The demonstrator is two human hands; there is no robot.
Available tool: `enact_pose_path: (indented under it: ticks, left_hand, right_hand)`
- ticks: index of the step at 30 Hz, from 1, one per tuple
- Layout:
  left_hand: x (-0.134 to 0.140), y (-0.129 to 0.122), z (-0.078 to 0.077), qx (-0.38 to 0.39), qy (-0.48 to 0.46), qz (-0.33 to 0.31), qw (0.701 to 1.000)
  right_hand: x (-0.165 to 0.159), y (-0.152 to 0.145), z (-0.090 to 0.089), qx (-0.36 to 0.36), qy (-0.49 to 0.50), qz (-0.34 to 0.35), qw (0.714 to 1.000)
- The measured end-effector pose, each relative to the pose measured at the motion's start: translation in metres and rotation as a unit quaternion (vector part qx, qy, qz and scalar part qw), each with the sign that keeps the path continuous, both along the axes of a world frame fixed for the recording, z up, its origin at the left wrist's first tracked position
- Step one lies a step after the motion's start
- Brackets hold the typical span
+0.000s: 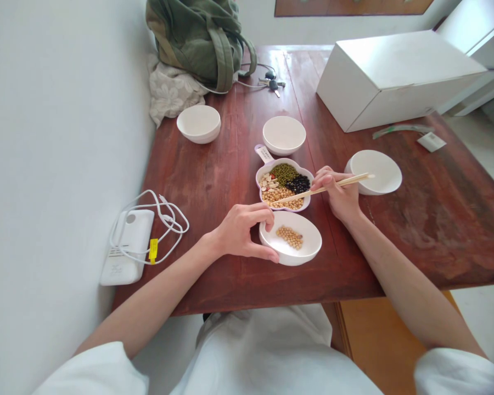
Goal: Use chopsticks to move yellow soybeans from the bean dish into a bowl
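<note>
My right hand (338,193) is closed around a pair of chopsticks (325,188), whose tips reach the soybeans (276,196) in a flower-shaped dish (260,192) with a short handle. Green mung beans (285,173), black beans (298,184) and pale peanut-like pieces (268,181) fill its other parts. Just in front of the dish stands a white bowl (308,253) with a small heap of soybeans (290,237) in it. My left hand (251,231) grips this bowl by its left side, thumb low outside and fingers at the rim. Whether the chopsticks pinch a bean is too small to tell.
Three more white bowls stand around: at back left (198,125), behind the dish (284,136) and at right (375,173). A power bank (127,247) with a white cable lies left. Farther back are a green bag (201,44), keys (272,83) and a white box (399,82).
</note>
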State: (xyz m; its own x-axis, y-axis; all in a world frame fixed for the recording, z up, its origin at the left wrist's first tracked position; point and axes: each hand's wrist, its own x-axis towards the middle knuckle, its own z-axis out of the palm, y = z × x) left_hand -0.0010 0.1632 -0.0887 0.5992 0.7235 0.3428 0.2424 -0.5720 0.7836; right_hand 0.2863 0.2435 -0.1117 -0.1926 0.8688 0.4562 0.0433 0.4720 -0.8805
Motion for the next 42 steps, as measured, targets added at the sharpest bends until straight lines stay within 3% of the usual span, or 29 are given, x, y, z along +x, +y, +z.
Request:
enact_pose_path:
  ticks: [20,32,42]
  left_hand:
    - [0.0001,0.0007,-0.0014,-0.003,-0.030,0.001,1.000]
    - [0.0025,0.0006,0.0000,0.002,-0.068,-0.002,0.998]
    - [0.0002,0.0007,-0.0021,-0.012,-0.038,0.004,0.999]
  right_hand:
    - [0.0060,0.0021,-0.0072,-0.069,-0.014,-0.010,0.997]
    - [0.0075,0.0025,-0.0084,-0.075,-0.010,-0.005,0.997]
    - [0.0075,0.0030,-0.0086,-0.076,-0.012,-0.012,0.997]
